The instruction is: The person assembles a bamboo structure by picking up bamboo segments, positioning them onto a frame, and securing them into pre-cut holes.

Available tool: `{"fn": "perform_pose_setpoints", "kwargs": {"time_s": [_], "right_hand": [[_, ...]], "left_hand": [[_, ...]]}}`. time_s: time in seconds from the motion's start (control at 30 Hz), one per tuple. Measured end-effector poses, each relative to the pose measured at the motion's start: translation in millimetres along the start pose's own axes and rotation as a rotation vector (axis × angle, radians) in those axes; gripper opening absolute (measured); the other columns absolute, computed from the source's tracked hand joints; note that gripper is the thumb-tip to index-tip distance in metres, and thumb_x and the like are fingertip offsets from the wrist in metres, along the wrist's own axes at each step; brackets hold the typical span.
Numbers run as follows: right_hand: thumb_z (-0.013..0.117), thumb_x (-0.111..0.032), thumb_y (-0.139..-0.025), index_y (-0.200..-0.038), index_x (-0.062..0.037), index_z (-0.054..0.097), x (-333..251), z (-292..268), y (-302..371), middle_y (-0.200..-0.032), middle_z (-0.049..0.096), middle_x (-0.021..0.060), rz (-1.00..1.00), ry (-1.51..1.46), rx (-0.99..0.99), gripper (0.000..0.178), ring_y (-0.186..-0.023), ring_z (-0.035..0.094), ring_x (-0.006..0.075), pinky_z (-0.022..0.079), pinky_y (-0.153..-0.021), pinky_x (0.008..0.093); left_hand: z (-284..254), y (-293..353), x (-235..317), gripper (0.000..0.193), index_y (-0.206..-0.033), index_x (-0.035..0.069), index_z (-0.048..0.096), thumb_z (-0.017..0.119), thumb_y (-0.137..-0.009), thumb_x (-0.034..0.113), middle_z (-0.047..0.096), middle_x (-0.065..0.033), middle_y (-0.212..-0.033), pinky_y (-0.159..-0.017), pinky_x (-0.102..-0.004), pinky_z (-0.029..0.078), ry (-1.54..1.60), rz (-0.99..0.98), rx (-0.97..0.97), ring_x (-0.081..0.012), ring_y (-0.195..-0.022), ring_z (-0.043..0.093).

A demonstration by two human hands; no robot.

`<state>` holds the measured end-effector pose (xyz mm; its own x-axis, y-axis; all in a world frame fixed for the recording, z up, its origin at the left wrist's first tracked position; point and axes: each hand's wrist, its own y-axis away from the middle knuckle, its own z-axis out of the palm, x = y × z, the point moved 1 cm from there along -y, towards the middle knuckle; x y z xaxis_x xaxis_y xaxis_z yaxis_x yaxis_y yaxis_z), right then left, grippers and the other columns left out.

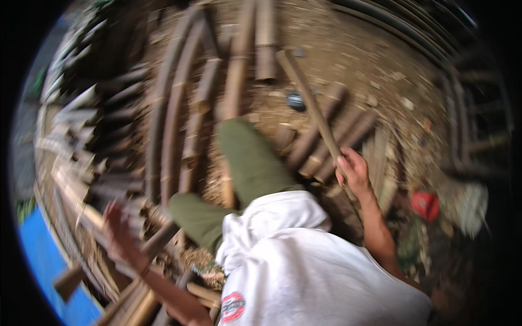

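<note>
My right hand (355,173) is wrapped around the lower part of a long, flat, tan wooden stick (311,103). The stick slants up and to the left, its far end above the chip-strewn ground. Out to the left, my left hand (118,231) is raised with its fingers stretched out and somewhat blurred. Nothing shows in it. The nearest thing to that hand is a bamboo pole (81,198) beside a stack of cut bamboo ends (122,144).
Long bamboo poles (176,103) lie ahead of my green-trousered legs. Shorter bamboo pieces (345,136) rest under the stick, near a small dark round object (295,101). At the right are a red object (425,205) and a pale bundle (472,209). Blue sheeting (46,266) lies at lower left.
</note>
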<state>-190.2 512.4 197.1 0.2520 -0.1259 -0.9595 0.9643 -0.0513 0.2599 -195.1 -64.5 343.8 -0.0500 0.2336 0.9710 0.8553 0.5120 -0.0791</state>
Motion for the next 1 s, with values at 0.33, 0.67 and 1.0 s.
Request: {"fn": "perform_pose_setpoints", "kwargs": {"time_s": [0.33,0.67,1.0], "right_hand": [[0.064,-0.014,-0.095,-0.132,0.0008,0.053,-69,139,-54,-0.111,0.059,0.0141,-0.611,0.755,-0.377,0.041,-0.095,0.061,0.021,0.051,-0.08,0.0303],[0.072,-0.03,-0.084,-0.145,-0.0007,0.037,197,-77,66,-0.139,0.043,0.0305,0.436,1.245,0.155,0.076,-0.128,0.045,0.0466,0.039,-0.107,0.0467],[0.077,-0.032,-0.075,-0.145,0.001,0.036,298,-136,126,-0.14,0.044,0.0315,0.648,1.017,-0.042,0.088,-0.131,0.043,0.0462,0.038,-0.109,0.0457]], "left_hand": [[99,30,43,0.039,-0.136,-0.004,0.043,0.052,-0.102,0.013,0.064,-0.0182,-0.117,-0.087,-0.0367,0.062,0.607,0.056,-0.195,-0.0319,-0.112,0.065],[148,100,-111,0.026,-0.122,0.004,0.045,0.053,-0.101,0.016,0.054,-0.0129,-0.123,-0.095,-0.0281,0.049,-0.212,-0.156,0.199,-0.0196,-0.111,0.057],[173,108,-100,0.047,-0.117,0.0,0.051,0.079,-0.08,0.001,0.065,-0.0121,-0.106,-0.086,-0.0295,0.054,-0.226,0.209,0.083,-0.0189,-0.095,0.066]]}}
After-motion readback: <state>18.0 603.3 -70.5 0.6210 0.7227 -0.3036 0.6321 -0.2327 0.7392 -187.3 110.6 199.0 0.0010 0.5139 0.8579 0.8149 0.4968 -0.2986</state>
